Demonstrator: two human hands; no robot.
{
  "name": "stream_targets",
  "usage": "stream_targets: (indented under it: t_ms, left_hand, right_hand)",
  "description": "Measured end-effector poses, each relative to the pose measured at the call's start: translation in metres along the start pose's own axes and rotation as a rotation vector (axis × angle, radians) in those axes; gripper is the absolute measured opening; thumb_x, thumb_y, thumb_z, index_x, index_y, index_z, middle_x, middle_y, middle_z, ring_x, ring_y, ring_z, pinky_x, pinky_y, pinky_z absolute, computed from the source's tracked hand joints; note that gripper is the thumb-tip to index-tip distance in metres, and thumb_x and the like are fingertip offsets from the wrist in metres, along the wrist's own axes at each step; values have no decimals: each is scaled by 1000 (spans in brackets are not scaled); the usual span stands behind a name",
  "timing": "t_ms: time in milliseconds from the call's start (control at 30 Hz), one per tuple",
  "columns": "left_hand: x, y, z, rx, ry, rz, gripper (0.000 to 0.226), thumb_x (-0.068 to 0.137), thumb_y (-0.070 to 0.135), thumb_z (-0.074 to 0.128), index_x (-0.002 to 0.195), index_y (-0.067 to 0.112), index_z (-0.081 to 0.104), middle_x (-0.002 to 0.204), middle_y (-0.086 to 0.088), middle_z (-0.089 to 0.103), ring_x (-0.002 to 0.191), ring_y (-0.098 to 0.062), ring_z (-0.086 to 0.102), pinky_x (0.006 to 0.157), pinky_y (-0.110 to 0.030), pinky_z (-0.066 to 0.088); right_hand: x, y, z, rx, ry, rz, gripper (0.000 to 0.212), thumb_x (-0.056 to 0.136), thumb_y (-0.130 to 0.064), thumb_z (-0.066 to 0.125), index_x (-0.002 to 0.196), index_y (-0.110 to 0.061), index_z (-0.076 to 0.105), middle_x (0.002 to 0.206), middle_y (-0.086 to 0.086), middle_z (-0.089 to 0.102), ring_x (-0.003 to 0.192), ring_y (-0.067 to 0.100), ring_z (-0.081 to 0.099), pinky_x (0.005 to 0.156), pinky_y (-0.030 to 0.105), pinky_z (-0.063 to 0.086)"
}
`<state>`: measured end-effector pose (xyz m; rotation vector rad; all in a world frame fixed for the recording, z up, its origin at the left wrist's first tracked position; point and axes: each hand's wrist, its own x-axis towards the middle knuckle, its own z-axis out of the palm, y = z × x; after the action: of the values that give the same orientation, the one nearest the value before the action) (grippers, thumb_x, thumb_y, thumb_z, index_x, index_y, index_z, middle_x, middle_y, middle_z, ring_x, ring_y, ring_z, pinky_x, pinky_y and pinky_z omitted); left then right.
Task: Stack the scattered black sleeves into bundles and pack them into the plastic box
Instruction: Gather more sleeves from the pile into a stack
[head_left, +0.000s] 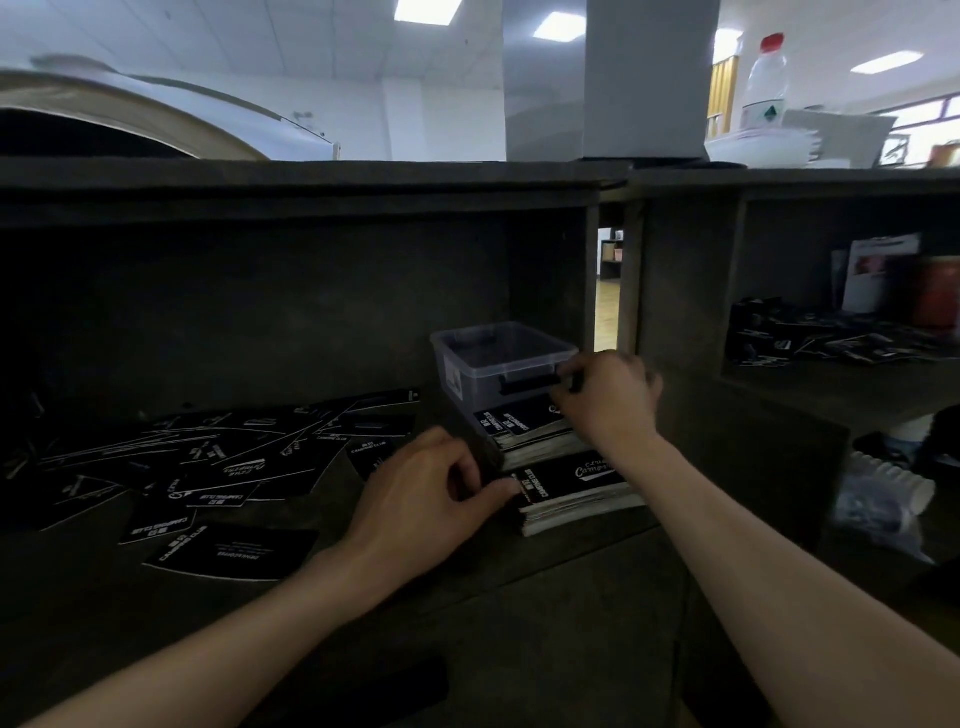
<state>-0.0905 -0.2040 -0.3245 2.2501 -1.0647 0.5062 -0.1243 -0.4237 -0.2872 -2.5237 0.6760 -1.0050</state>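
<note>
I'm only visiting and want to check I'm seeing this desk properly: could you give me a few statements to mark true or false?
1. The box is full of sleeves. False: it looks empty.
2. A near bundle and a far bundle lie in front of the box. True.
3. Loose sleeves lie right of the bundles. False: they lie to the left.
4. The left hand touches the near bundle. True.

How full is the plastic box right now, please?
Seemingly empty: the lidless plastic box shows nothing dark through its clear walls, and both bundles lie outside, in front of it.
</note>
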Motion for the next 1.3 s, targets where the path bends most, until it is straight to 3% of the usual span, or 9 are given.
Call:
stream_targets:
  t_ms: [133, 233, 433, 533, 733, 933, 1100, 1200, 1300]
  left_hand:
    - [2, -54, -43, 179, 25, 87, 23, 86, 57, 61, 85, 34, 59, 92, 18, 51, 74, 1, 54, 64, -23, 51]
    - [0, -112, -71, 353, -25, 81, 52, 80, 73, 49, 108, 31, 63, 114, 11, 56, 99, -6, 58, 82, -30, 54]
    - [-18, -208, -131, 423, -350, -313, 109, 56, 104, 28, 148, 47, 32, 166, 4, 14, 154, -22, 7, 123, -52, 16]
    - [-33, -230, -153, 336, -527, -516, 115, 51, 105, 35, 151, 55, 8, 166, 10, -12, 152, -20, -18, 124, -53, 0]
    - [-32, -265, -159, 319, -393, -722, 111, 50, 107, 10, 149, 59, -6, 167, 1, -12, 153, -29, -15, 122, -59, -2]
    - [-13, -280, -143, 330, -382, -781, 98, 66, 99, 13, 152, 54, -3, 167, -2, -13, 153, -33, -14, 120, -63, -4]
    - [-5, -290, -131, 438, -393, -742, 98, 65, 100, 8, 152, 54, 7, 168, -4, 0, 152, -40, 0, 120, -61, 9]
    - [-4, -289, -127, 475, -319, -588, 89, 72, 96, 13, 150, 52, 21, 164, -2, 19, 149, -35, 14, 119, -51, 19]
    - [3, -287, -123, 381, -213, -419, 79, 79, 87, 31, 145, 44, 39, 155, 1, 40, 143, -24, 32, 117, -42, 28]
  right_hand:
    - [-6, -25, 17, -22, 222, -225, 16, 87, -28, 65, 101, -29, 71, 114, -4, 67, 124, 22, 49, 112, 52, 29]
    - [-16, -66, 33, 73, 141, -413, 18, 85, -32, 68, 103, -29, 71, 115, -6, 65, 120, 17, 51, 105, 39, 41]
    - [-51, -149, 74, 151, -826, -540, 95, 69, -74, 70, 149, -36, 36, 158, 0, 26, 144, 20, 29, 117, 36, 30]
    - [-63, -176, 101, -20, -1020, -474, 121, 55, -91, 61, 153, -48, 5, 166, -8, -5, 152, 24, 0, 122, 49, 10]
    - [-46, -202, 157, -140, -939, -480, 113, 63, -97, 40, 154, -45, -2, 165, 0, -16, 150, 30, -16, 117, 62, -7]
    - [-12, -213, 183, -161, -904, -389, 106, 72, -88, 46, 156, -41, 2, 166, 1, -8, 151, 35, -7, 116, 65, 0]
    - [14, -227, 200, -35, -912, -345, 114, 52, -89, 64, 149, -35, 35, 160, 1, 25, 147, 28, 22, 118, 47, 27]
    - [15, -234, 211, 139, -756, -345, 76, 67, -85, 59, 114, -26, 65, 129, -3, 58, 125, 16, 48, 109, 40, 35]
    - [12, -234, 230, 128, -566, -411, 49, 84, -69, 58, 103, -24, 64, 116, -2, 65, 117, 17, 55, 107, 43, 32]
